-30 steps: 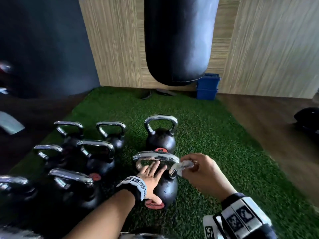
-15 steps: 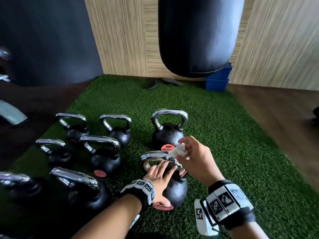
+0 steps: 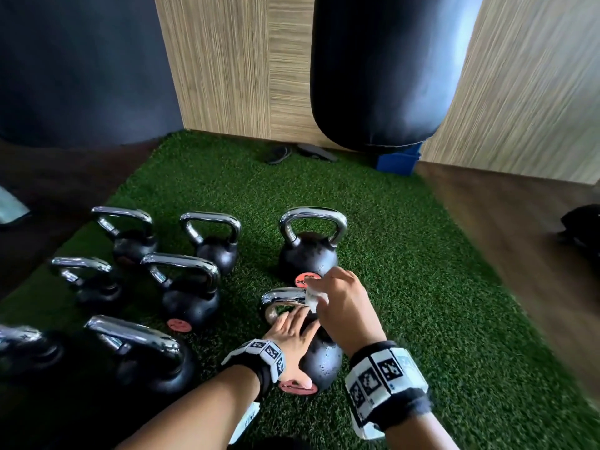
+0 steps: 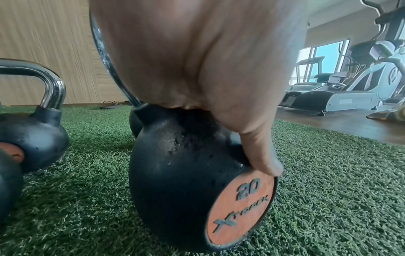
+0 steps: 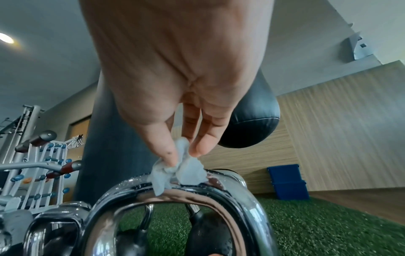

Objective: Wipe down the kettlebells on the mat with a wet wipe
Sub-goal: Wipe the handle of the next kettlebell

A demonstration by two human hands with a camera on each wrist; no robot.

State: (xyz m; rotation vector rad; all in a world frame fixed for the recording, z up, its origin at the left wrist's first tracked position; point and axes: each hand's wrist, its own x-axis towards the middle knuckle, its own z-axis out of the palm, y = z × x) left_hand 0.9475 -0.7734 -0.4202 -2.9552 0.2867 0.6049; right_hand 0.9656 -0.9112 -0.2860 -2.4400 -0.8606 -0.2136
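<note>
On the green turf mat (image 3: 406,287), the person's right hand (image 3: 344,306) pinches a crumpled wet wipe (image 3: 313,295) between thumb and fingers (image 5: 203,138), pressing it onto the top of the chrome handle (image 5: 175,194) of the 20 kettlebell (image 4: 181,173). The left hand (image 3: 293,336), just below those fingers, lies with fingers (image 3: 300,323) spread flat on the black ball, thumb reaching the orange weight badge (image 4: 241,211).

To wipe well, the steadying hand should probably hold the bell firm while the wipe travels the whole handle, underside included, then the ball.

Counted in the head view: eight kettlebells, one partly cut off at the left edge; one wipe. Beyond the fingers hangs one black punching bag (image 3: 389,66).
</note>
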